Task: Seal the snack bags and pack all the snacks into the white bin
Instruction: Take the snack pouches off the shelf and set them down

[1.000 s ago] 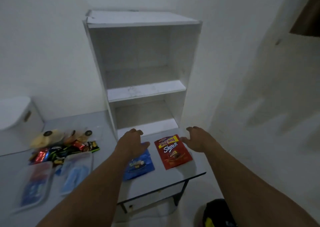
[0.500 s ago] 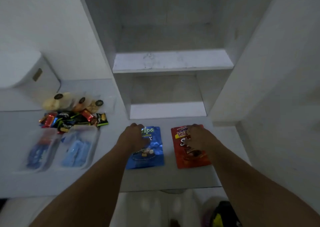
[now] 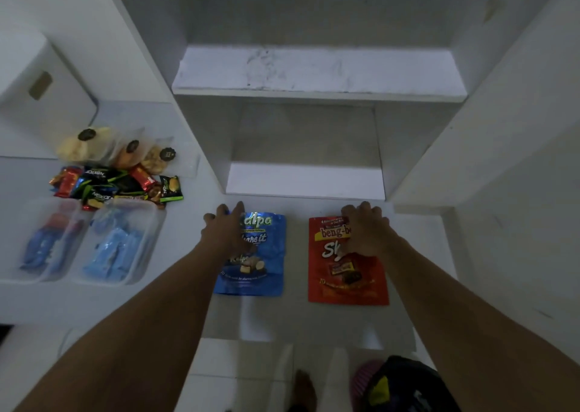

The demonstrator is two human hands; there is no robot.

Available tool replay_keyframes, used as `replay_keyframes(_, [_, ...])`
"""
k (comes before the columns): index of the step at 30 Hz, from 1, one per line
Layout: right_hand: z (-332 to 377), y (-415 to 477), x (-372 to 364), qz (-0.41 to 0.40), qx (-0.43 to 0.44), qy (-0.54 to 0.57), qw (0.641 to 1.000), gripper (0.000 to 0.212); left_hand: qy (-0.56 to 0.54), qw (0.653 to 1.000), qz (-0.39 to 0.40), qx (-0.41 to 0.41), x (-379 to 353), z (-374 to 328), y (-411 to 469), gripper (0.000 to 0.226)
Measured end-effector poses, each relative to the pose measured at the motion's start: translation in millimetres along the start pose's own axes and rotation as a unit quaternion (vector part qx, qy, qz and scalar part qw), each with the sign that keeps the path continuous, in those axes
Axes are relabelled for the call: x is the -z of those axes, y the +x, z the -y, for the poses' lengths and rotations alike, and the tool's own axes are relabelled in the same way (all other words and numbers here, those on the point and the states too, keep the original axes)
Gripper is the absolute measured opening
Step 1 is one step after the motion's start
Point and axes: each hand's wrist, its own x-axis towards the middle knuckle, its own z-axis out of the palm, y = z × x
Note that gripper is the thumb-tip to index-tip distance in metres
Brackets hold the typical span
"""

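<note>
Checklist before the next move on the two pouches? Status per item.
1. Left hand on blue pouch: ok, rests on its upper left.
2. Right hand on red pouch: ok, covers its upper right.
3. Pouches flat on table, apart: ok.
4. Pouch tops sealed: cannot tell, the hands cover them.
5. White bin open: cannot tell, only its side shows at far left.
6. All snacks packed: not ok, loose snacks lie on the table.
</note>
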Motion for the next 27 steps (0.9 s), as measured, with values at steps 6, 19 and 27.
replay_keyframes(6, [-2.5,4.4,-0.1,-0.014,0.027,0.044,0.999,0.084,-0.023,0.999,-0.012,-0.021,4.2,-0.8,6.5,0.094])
replay_keyframes(19, [5.0,-33.5,42.7,-0.046,0.064,0.078,0.994,0.037,-0.098,0.979,-0.065,-0.165,50.9,-6.5,-12.6,0.009])
replay_keyframes(27, [18.2,-115.1,78.3,-0.116,0.037,0.120,0.985,0.056,-0.120,0.947,-0.094,-0.283,103.7,-28.2,-51.5,0.039])
